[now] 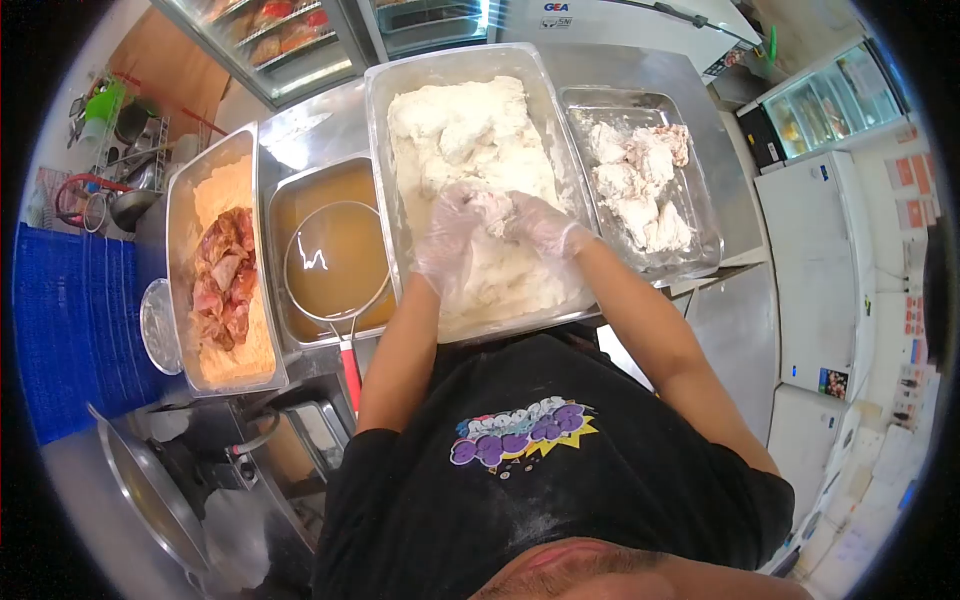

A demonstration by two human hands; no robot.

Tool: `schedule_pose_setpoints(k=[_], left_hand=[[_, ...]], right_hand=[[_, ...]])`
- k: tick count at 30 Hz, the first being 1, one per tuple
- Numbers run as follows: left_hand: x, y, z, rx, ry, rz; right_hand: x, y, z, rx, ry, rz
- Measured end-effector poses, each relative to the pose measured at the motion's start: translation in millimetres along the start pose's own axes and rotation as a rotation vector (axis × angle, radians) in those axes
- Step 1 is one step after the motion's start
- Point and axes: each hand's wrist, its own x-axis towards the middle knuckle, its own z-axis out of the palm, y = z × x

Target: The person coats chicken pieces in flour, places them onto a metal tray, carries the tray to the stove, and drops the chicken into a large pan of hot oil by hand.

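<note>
Both my hands wear clear plastic gloves and are over a deep metal tray of white flour (465, 110). Between them is a flour-coated piece of meat (492, 212), pale with a little pink showing. My left hand (447, 235) grips its left side with curled fingers. On the other side, my right hand (548, 228) closes its fingers on the same piece. Flour heaps up beyond the hands and lies loose below them. To the right, a shallower metal tray (708, 225) holds several floured pieces of meat (645, 185).
Left of the flour stands a pan of brownish liquid (320, 270), a red-handled strainer (350, 370) resting across it. Farther left, raw marinated meat (225, 275) lies on orange powder (235, 365) in another tray. A blue crate (80, 330) and a wok (150, 490) flank the table.
</note>
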Motion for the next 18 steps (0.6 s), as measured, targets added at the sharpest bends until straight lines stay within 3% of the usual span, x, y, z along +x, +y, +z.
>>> schedule_pose_setpoints(k=[3, 6, 9, 11, 13, 14, 15, 18], left_hand=[[7, 2, -6, -0.030, 0.104, 0.058], [9, -1, -12, 0.082, 0.077, 0.002], [7, -2, -19, 0.062, 0.044, -0.113], [-5, 4, -4, -0.060, 0.097, -0.190], [-4, 27, 2, 0.362, 0.092, -0.226], [-4, 32, 4, 0.571, 0.087, -0.243], [-3, 26, 3, 0.524, 0.081, -0.199], [2, 0, 0, 0.312, 0.040, -0.081]], right_hand=[[-8, -10, 16, 0.226, -0.058, -0.101], [-6, -27, 20, 0.044, -0.003, -0.160], [19, 0, 9, 0.260, 0.077, -0.065], [60, 78, -22, -0.371, 0.074, -0.389], [58, 74, -22, -0.566, 0.098, -0.418], [27, 19, -5, -0.448, 0.123, -0.288], [9, -12, 5, -0.327, 0.152, -0.157], [9, -14, -5, -0.464, 0.052, -0.180]])
